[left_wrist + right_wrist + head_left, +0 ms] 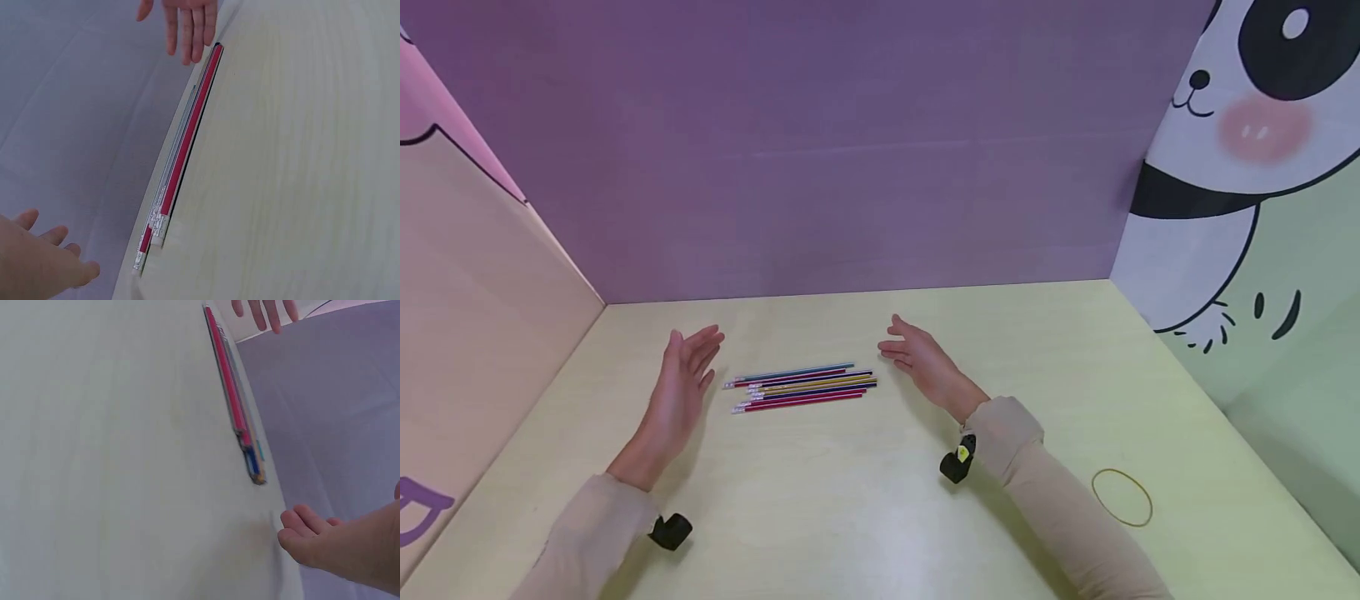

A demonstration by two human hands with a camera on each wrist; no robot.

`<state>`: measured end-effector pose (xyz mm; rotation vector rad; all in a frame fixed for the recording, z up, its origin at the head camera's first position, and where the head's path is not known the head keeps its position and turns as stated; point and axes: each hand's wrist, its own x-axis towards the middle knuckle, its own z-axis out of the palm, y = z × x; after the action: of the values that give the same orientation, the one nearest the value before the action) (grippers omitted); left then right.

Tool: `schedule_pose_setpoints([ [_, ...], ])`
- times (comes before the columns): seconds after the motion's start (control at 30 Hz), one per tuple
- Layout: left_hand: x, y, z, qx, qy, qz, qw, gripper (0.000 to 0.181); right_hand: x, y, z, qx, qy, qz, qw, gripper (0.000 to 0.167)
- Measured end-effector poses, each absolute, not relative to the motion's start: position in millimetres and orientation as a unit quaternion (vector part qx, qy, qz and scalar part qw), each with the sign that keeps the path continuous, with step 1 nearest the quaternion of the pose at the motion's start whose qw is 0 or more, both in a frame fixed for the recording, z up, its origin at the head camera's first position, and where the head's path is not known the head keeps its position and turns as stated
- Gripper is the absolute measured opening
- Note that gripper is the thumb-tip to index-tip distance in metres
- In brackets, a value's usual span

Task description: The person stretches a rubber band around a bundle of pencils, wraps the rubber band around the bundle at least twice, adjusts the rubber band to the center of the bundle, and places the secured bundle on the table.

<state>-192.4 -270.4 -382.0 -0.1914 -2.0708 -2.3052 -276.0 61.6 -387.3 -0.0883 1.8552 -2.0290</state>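
Observation:
Several pencils (808, 387) in red, blue, yellow and dark colours lie side by side in a loose bundle on the table, eraser ends to the left. Just left of those ends hovers my left hand (676, 392), its fingers extended and holding nothing. On the other side my right hand (928, 362) is held near the plain ends, fingers extended, also holding nothing. Both wrist views show a gap between the hands and the pencils: the left hand (47, 259) beside the eraser ends, the right hand (340, 544) beyond the other ends.
A yellow rubber band (1122, 497) lies on the pale table (820, 517), right of my right forearm. A purple wall (865, 167) rises behind the table. Side panels with cartoon drawings border it at left (475, 317) and right (1285, 333).

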Motion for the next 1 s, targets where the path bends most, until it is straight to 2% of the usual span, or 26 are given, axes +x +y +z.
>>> schedule_pose_setpoints([
  [0.37, -213, -276, -393, 0.028, -0.586, -0.81, -0.006, 0.066, -275, 23, -416, -0.02, 0.497, -0.855, 0.147, 0.071],
  [0.67, -212, -271, -409, 0.026, -0.598, -0.801, -0.003, 0.076, -273, 21, -425, -0.035, 0.433, -0.887, 0.155, 0.069],
  [1.0, -210, -249, -413, 0.019, -0.617, -0.787, -0.011, 0.082, -266, 14, -425, -0.048, 0.449, -0.878, 0.158, 0.067],
])
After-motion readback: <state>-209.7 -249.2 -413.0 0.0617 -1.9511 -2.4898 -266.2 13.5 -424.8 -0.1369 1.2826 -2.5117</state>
